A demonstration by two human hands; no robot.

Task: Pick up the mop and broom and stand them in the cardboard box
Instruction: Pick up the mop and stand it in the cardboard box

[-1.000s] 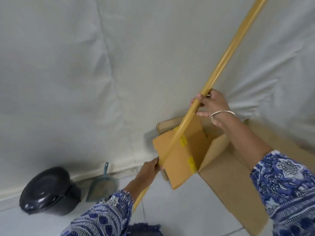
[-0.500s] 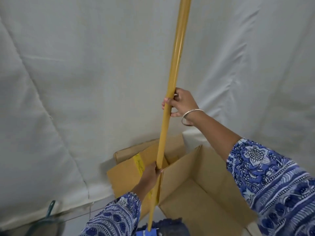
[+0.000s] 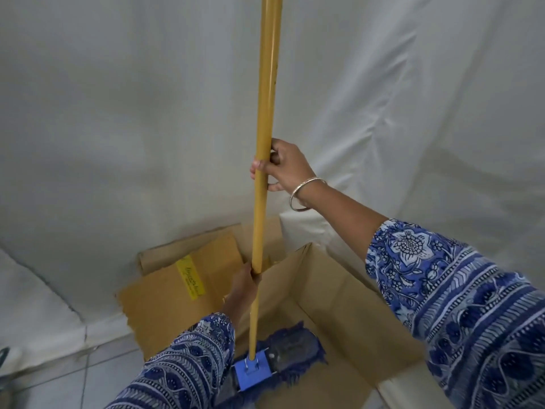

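The mop has a long yellow handle [image 3: 267, 93] that stands almost upright through the middle of the view. Its flat blue head [image 3: 280, 361] hangs inside the open cardboard box [image 3: 339, 293], near the bottom; I cannot tell whether it touches. My right hand [image 3: 283, 166] grips the handle at mid-height. Lower down, my left hand [image 3: 244, 286] is wrapped around the handle just above the box's rim. The box's flaps [image 3: 177, 287] are folded out to the left. The broom is not in view.
A white cloth backdrop [image 3: 118, 128] hangs right behind the box. Pale floor tiles [image 3: 59, 382] show at the lower left, with a dark object's edge [image 3: 3, 357] at the frame border.
The handle has swung from a slant to almost upright. The mop head has come over the rim and down into the box. Both hands kept their grip.
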